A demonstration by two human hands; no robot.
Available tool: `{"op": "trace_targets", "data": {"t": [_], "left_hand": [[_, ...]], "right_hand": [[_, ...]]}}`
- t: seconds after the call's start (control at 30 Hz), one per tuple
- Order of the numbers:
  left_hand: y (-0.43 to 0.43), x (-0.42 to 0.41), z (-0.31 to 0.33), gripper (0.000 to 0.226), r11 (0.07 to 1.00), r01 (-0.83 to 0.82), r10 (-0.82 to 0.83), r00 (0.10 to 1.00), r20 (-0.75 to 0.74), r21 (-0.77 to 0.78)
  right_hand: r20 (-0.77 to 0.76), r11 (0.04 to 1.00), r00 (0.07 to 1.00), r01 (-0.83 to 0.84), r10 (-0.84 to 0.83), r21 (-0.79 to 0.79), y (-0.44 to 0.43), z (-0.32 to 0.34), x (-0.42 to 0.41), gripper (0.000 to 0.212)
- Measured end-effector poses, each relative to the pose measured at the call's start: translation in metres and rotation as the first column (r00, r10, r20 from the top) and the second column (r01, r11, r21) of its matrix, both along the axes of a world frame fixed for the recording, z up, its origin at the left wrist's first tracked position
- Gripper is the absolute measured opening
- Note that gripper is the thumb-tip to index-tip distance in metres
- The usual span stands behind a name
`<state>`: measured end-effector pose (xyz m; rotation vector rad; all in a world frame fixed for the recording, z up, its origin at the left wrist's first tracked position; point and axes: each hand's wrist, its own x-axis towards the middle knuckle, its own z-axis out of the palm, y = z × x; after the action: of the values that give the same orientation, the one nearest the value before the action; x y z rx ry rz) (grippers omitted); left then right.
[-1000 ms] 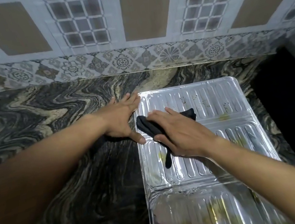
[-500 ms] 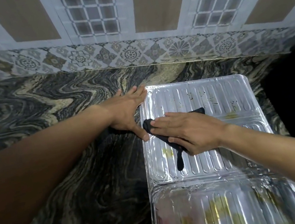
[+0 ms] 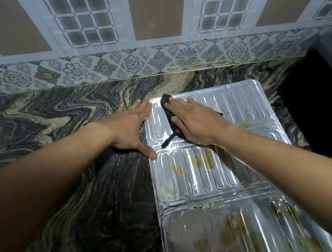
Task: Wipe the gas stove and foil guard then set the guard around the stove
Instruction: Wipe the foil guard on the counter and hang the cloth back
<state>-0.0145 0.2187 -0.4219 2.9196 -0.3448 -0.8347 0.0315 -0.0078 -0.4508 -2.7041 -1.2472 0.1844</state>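
A shiny ribbed foil guard [image 3: 242, 101] lies flat and unfolded on the dark marbled counter [image 3: 60, 188], running from the back towards me. Yellowish stains mark its middle and near panels, black specks its far panel. My right hand [image 3: 195, 120] lies flat on a black cloth [image 3: 168, 112] and presses it onto the far panel's left part; a strip of the cloth sticks out towards me. My left hand [image 3: 132, 129] lies spread on the counter with fingers and thumb against the guard's left edge. The gas stove is not in view.
A patterned tile wall [image 3: 143, 29] rises behind the counter. To the right of the guard is a dark, unlit area [image 3: 328, 119] whose contents I cannot make out.
My right hand has slid the cloth away from me, from the far panel's near part up to its far left corner. My left hand has stayed at the guard's left edge.
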Motion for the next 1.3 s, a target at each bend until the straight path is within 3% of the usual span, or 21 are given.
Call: {"op": "trace_targets", "data": {"t": [0.13,0.43,0.6,0.83,0.97,1.07,1.23,1.3], "left_hand": [[-0.001,0.000,0.001,0.153,1.000,-0.005,0.005,1.000,-0.018,0.008],[-0.004,0.003,0.004,0.152,0.994,0.027,-0.022,0.999,-0.047,0.106],[-0.006,0.004,0.006,0.151,0.991,0.020,-0.010,0.997,-0.074,0.133],[-0.011,0.003,0.013,0.151,0.977,0.055,-0.040,0.996,-0.074,0.206],[-0.012,0.003,0.013,0.152,0.976,0.064,-0.052,0.997,-0.062,0.207],[-0.011,-0.001,0.014,0.153,0.982,0.067,-0.066,0.998,-0.015,0.178],[-0.010,-0.025,0.014,0.133,0.982,0.098,-0.112,0.990,0.084,0.160],[-0.008,-0.038,0.012,0.138,0.984,0.089,-0.099,0.993,0.064,0.151]], "right_hand": [[-0.019,0.994,0.995,0.100,-0.099,0.044,-0.002,0.004,0.006,0.046],[-0.004,0.954,0.956,0.292,-0.293,-0.063,-0.043,0.003,0.012,0.062],[-0.052,0.890,0.889,0.456,-0.455,0.010,-0.080,0.006,0.017,0.049],[-0.022,0.773,0.773,0.633,-0.635,-0.042,-0.108,0.007,0.008,0.055],[0.063,0.769,0.769,0.638,-0.636,-0.041,-0.119,0.003,-0.013,0.054],[0.001,0.780,0.780,0.626,-0.626,-0.009,-0.124,0.002,-0.024,0.053],[-0.041,0.766,0.767,0.642,-0.641,0.037,-0.124,0.001,-0.027,0.051],[-0.049,0.750,0.751,0.660,-0.659,0.025,-0.123,0.000,-0.027,0.054]]}}
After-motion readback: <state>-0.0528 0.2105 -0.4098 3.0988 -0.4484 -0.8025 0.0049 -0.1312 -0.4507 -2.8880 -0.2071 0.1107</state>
